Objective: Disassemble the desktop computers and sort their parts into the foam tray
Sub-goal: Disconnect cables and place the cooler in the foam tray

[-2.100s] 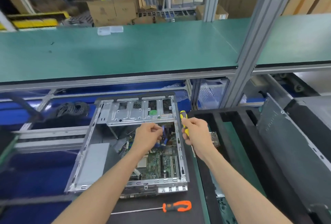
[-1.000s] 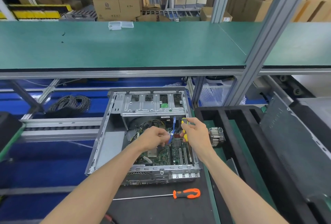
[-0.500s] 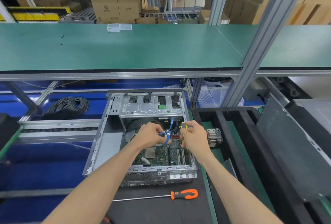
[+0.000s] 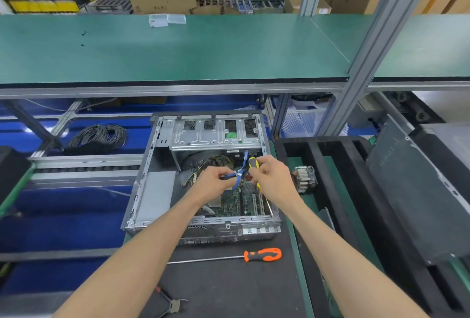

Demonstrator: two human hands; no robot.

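— While both your hands work low in front of you, what is the biggest thing beyond them?

— Your green workbench shelf (image 4: 178,47), running wide above and past both hands. To the right of your right hand lies the black foam tray (image 4: 315,180), with a finned heatsink (image 4: 305,179) resting in its nearest slot, just beside that hand.

— And under your hands?

— Directly beneath them is the open desktop computer case (image 4: 152,190); its motherboard (image 4: 236,203) shows below your wrists, and the metal drive cage (image 4: 216,137) sits beyond your fingers.

— What are your hands doing?

— Your left hand (image 4: 213,181) has its fingers curled around a bundle of blue cables (image 4: 237,175) held over the motherboard. Your right hand (image 4: 273,177) is closed around a yellow-and-black screwdriver (image 4: 253,163), its fingertips nearly meeting the left hand at the cables.

— Anything nearer to you?

— An orange-handled screwdriver (image 4: 263,254) lies on the black mat under your right forearm, and pliers (image 4: 170,303) lie by your left forearm. Left of your left hand, well apart, is a coil of black wire (image 4: 99,137).
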